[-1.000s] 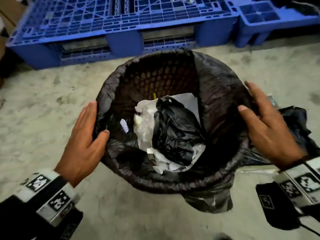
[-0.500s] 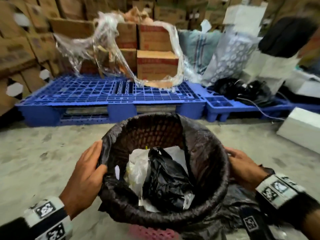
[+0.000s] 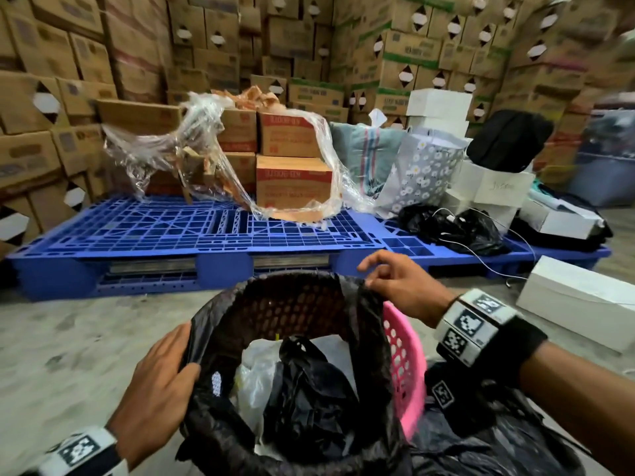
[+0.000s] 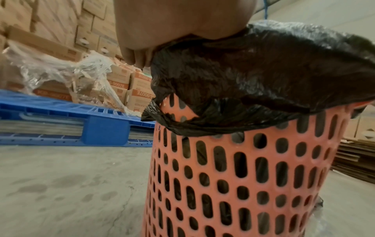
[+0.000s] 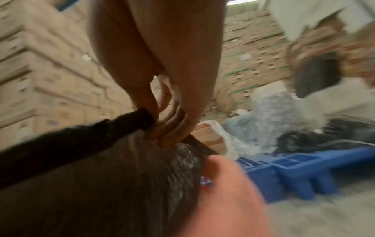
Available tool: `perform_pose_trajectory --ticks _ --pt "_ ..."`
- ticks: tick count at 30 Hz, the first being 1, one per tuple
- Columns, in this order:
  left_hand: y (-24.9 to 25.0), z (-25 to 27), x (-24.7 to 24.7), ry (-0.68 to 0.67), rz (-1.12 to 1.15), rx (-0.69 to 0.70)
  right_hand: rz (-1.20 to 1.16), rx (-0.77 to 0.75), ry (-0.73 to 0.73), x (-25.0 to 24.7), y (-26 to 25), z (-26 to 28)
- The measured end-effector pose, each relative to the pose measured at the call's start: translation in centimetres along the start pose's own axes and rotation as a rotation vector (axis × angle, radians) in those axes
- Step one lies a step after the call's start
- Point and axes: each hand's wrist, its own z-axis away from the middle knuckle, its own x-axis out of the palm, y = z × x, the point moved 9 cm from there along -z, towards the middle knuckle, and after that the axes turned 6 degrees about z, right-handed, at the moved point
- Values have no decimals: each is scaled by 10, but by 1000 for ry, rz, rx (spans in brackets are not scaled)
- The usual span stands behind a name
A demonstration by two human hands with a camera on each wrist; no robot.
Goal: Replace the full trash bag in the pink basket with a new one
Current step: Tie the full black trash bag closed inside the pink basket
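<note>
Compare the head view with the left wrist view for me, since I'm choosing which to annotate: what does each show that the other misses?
Only the head view shows the crumpled white and black rubbish inside the bag, and the right hand pinching the bag's far edge. Only the left wrist view shows the perforated wall of the pink plastic basket reaching down toward the floor. Both show the black plastic trash bag folded over the rim, the left hand on it, and the blue plastic pallet.

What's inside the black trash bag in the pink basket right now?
Inside the black trash bag, a crumpled smaller black bag lies on white paper or plastic scraps. Anything beneath those is covered, as is the bottom of the pink basket.
</note>
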Motion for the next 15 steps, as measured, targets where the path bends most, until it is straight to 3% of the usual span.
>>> perform_pose_trajectory --ticks 2,6,10,13,15 --pt "2 1 -1 16 -2 14 24 -48 -36 18 -30 -7" --pt "4 4 1 17 -43 18 -163 -120 -168 60 -85 4" --pt "-5 14 -5 21 -34 13 -334 -103 -202 76 -93 35" --pt "-22 16 -18 103 239 -55 -144 -70 -288 74 -83 54" --pt "-50 11 -22 146 305 -192 80 -13 -264 65 -67 54"
